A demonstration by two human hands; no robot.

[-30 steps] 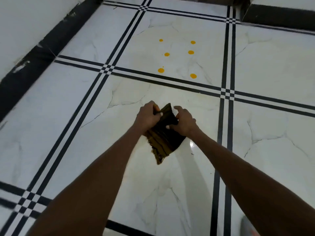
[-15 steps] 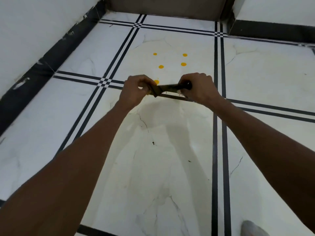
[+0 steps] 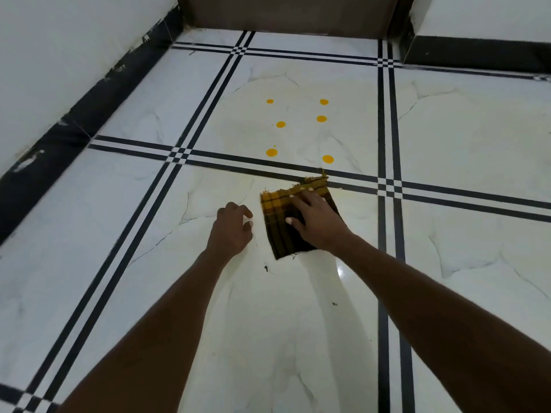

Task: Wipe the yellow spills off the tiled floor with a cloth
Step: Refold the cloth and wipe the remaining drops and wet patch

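Note:
A brown and yellow checked cloth (image 3: 278, 231) lies flat on the white marble floor (image 3: 143, 222), its far corner on a black tile line. My right hand (image 3: 316, 222) presses flat on the cloth with straight fingers. My left hand (image 3: 231, 228) hovers just left of the cloth, fingers loosely curled and holding nothing. Several round yellow spills (image 3: 298, 129) sit in two rows on the tile beyond the cloth; the nearest (image 3: 327, 158) is just past the cloth's far corner.
A white wall with a black skirting (image 3: 59, 138) runs along the left. A brown panel (image 3: 292, 13) closes the far end, and another black skirting (image 3: 477, 53) stands at the far right. Small dark specks (image 3: 266, 267) lie on the floor.
Both hands held the cloth stretched in the air between them; now the cloth lies spread on the floor under my right hand, and my left hand has let go.

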